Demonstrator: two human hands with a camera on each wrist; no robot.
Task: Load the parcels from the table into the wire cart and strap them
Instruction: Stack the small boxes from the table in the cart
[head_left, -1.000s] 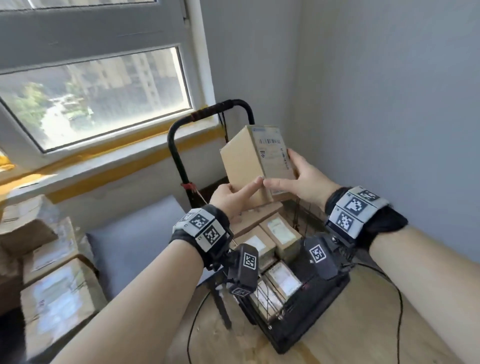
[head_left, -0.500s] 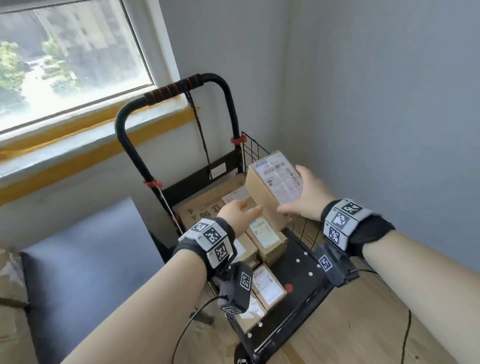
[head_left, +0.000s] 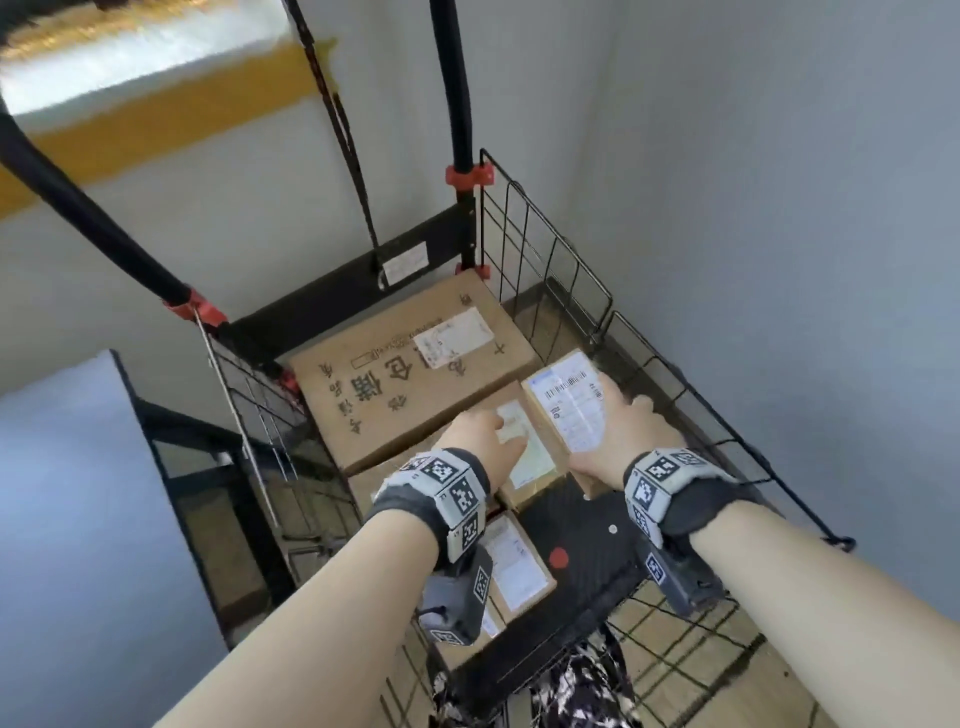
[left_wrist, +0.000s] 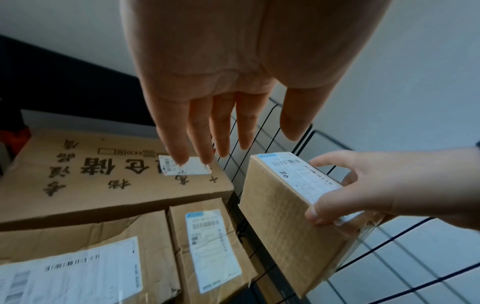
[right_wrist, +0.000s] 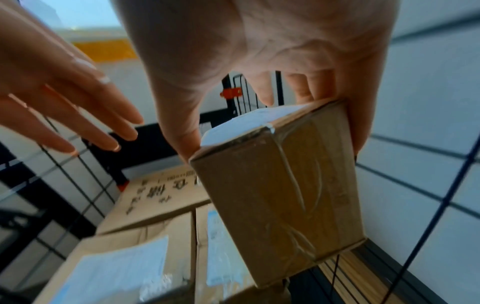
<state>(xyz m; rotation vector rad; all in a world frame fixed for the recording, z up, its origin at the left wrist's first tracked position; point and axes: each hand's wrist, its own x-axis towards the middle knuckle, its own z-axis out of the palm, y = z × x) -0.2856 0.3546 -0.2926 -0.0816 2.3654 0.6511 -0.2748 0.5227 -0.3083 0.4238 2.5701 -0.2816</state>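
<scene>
My right hand (head_left: 609, 431) grips a small brown parcel (head_left: 563, 410) with a white barcode label, thumb on one long side and fingers on the other. The parcel (right_wrist: 280, 185) hangs tilted, low inside the wire cart (head_left: 545, 260) on its right side, next to the wire wall. My left hand (head_left: 485, 439) hovers open just left of it, fingers (left_wrist: 202, 133) straight, holding nothing. Below lie a large box with black characters (head_left: 405, 374) and several smaller labelled parcels (left_wrist: 213, 246).
The cart's black handle (head_left: 460, 104) with red clamps rises at the back, and a dark strap (head_left: 343, 130) hangs from it. A bare patch of black deck (head_left: 587, 525) shows near me. A grey wall (head_left: 779, 260) stands close on the right, a grey tabletop (head_left: 52, 493) on the left.
The parcel has come down from chest height into the right side of the cart. My left hand has let go of it and opened; only my right hand holds it now.
</scene>
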